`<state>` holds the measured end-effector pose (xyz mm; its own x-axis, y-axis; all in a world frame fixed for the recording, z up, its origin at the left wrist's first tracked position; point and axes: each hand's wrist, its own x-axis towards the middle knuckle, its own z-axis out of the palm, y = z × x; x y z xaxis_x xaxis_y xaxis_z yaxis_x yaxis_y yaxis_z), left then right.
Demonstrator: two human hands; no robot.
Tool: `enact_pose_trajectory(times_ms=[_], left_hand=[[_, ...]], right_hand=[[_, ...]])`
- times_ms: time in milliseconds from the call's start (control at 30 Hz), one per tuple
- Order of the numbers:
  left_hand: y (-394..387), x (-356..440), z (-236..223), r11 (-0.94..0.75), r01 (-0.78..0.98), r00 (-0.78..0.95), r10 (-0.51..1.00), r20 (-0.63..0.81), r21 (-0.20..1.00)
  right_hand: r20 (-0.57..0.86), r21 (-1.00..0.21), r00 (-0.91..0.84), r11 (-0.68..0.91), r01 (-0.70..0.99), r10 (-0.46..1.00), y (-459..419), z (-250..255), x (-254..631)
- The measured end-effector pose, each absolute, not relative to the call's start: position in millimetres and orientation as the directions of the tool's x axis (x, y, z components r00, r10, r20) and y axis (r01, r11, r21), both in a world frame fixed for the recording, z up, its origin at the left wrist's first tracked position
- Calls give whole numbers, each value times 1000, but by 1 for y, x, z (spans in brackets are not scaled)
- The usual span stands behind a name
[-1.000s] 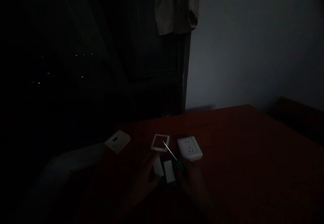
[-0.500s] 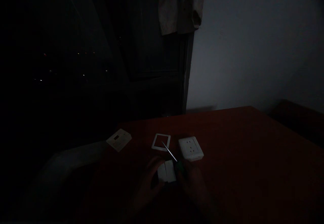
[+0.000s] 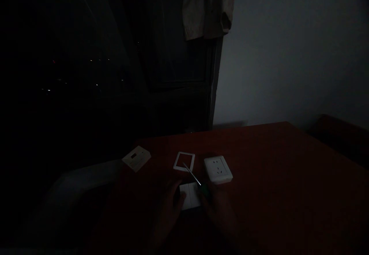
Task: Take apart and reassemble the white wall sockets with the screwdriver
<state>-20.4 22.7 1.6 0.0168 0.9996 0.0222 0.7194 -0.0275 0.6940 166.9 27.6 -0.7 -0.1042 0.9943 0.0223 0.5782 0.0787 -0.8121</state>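
In dim light, a white two-panel wall switch [image 3: 190, 196] lies low in front of me on the reddish-brown table. My left hand [image 3: 170, 207] grips its left edge, thumb against the near side and fingers at the far corner. My right hand [image 3: 220, 207] is closed around the green handle of a screwdriver [image 3: 192, 175], by the switch's right edge. The metal shaft points up and left, over a white square frame [image 3: 175, 166] behind the switch. A white wall socket [image 3: 218, 169] sits just beyond my right hand.
A pale plate or box [image 3: 138, 161] with a small dark rectangle lies at the table's left edge. The table [image 3: 273, 163] reaches back to a grey wall [image 3: 288, 55]. A dark window [image 3: 95, 70] fills the left, and cloth [image 3: 196, 13] hangs beside it.
My left thumb has moved up along the switch, and the left fingers have shifted slightly. The screwdriver's tip has dipped a little. My view has shifted slightly.
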Motion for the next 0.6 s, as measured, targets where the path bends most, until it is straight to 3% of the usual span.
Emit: enact_pose_trajectory(times_ms=[233, 600], left_hand=[[24, -16, 1, 106, 535, -7, 993, -121, 838], [23, -11, 6, 151, 442, 10, 985, -173, 884]], right_hand=[[-50, -754, -121, 42, 655, 991, 28, 6, 159], [-87, -686, -107, 18, 727, 991, 32, -1, 159]])
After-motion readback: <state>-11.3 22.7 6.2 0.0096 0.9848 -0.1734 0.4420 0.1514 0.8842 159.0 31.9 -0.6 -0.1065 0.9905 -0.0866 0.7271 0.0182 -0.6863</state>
